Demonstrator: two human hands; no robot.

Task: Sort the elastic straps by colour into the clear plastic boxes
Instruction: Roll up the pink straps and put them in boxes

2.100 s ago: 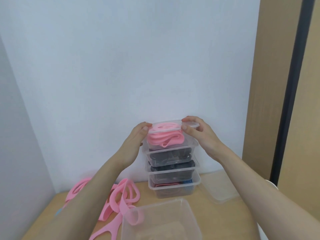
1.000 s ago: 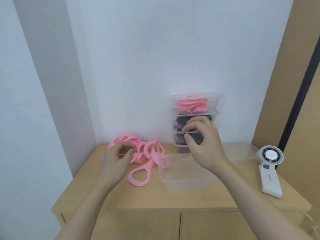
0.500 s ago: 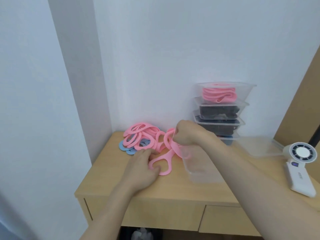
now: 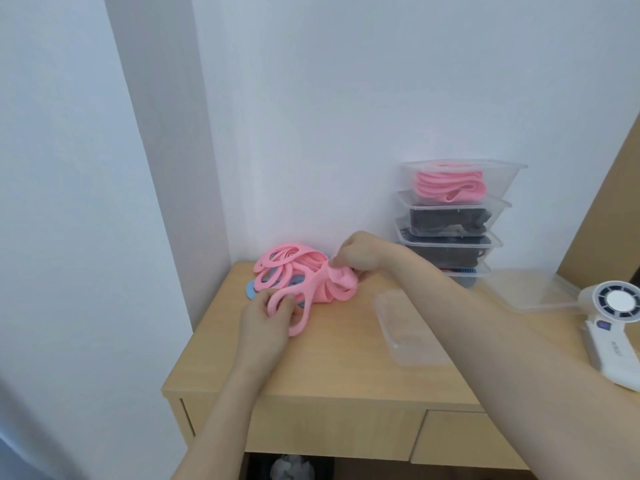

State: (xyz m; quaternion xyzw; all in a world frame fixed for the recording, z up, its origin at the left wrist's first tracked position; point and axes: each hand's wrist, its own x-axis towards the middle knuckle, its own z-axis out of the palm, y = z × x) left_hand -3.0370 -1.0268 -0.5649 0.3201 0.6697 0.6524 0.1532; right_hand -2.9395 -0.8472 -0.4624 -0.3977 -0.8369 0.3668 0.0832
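Nearest the viewer is the front edge of a pale wooden tabletop (image 4: 329, 372), with a drawer front (image 4: 460, 441) below it on the right.

The person's left hand (image 4: 266, 318) reaches in from below. Its fingers are curled around one long pink strap loop (image 4: 298, 317) at the near end of the heap. It seems to be pinning that loop so it can be teased free.

To the right, an empty clear box (image 4: 384, 317) sits open on the tabletop, partly hidden under the right forearm. It lies just beside the heap, probably so straps can be dropped straight in.

A white handheld fan (image 4: 613, 323) lies at the right edge.

Further back, the right hand (image 4: 356, 254) pinches a bunched fold of the pink straps (image 4: 332, 282) from above. It gathers several loops together, likely to lift them as one bundle.

The rest of the unsorted heap (image 4: 287, 261) lies at the tabletop's far left corner, against the wall. A few blue straps (image 4: 251, 289) peek out underneath, so the colours there are not yet separated.

Against the far wall stands a stack of clear boxes (image 4: 446, 237). The top box (image 4: 502, 181) holds folded pink straps, and the two below it hold dark ones. The lowest box is mostly hidden, showing a little red and blue. Stacking the filled boxes keeps them out of the working space.

Another clear plastic piece (image 4: 519, 285), perhaps a lid, rests beside the stack.
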